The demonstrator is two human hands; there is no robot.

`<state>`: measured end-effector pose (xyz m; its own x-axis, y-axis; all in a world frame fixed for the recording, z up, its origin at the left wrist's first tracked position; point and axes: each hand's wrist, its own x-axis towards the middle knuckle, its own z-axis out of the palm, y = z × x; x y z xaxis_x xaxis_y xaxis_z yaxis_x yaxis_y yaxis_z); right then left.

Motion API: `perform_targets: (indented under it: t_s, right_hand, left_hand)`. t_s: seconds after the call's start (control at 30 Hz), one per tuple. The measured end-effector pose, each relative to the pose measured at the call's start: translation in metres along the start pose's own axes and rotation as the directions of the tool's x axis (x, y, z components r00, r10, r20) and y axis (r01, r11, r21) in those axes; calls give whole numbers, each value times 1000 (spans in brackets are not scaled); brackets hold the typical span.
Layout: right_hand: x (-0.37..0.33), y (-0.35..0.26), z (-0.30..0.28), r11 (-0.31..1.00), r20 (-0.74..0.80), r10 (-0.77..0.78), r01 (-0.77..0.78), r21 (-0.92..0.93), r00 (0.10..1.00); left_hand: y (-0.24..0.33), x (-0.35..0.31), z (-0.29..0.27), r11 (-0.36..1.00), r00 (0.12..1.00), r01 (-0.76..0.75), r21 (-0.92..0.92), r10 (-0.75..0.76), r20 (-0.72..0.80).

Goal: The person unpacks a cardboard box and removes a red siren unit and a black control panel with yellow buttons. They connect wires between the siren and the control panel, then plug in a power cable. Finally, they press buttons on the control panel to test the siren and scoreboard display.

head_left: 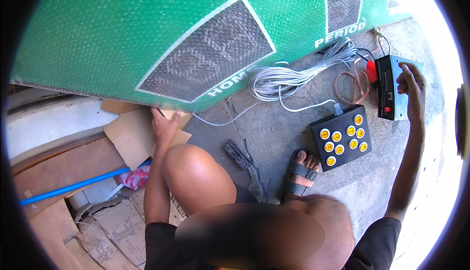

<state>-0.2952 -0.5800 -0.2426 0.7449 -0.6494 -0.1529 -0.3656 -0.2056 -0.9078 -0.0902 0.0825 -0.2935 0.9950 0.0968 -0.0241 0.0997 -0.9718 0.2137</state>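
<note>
My left hand point(164, 125) reaches to the lower edge of a large green scoreboard point(98, 35) with a bubbly, plastic-wrapped look. Its fingers are bent at that edge beside an opened cardboard box point(128, 135); a small dark strip shows at the fingertips, and what they grip is unclear. On the right, my right hand point(412, 85) hovers over or touches a black and silver electronic box point(387, 86), index finger stretched, the other fingers bent, nothing visible in them. A red disc-shaped part point(371, 71) sits against that box's left side.
A black control box point(342, 140) with several yellow buttons lies by my sandalled foot point(302, 169). Coiled grey cable point(279, 81) runs along the scoreboard. A dark ridged object point(238, 153) lies on the concrete. At left are a blue pole point(73, 187) and flattened cardboard point(120, 226).
</note>
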Motion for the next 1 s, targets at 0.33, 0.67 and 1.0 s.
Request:
perform_targets:
  t_s: [0.33, 0.67, 1.0]
  right_hand:
    - [-2, 8, 17, 999, 87, -53, 53, 0, 995]
    - [-19, -43, 72, 976, 81, -213, 215, -25, 974]
    - [-134, -217, 203, 49, -385, -910, 961, 272, 156]
  left_hand:
    - [-14, 11, -25, 992, 994, 91, -84, -85, 73]
    - [-10, -99, -226, 978, 991, 79, 192, -56, -120]
    - [173, -64, -309, 790, 784, -605, 96, 613, -100]
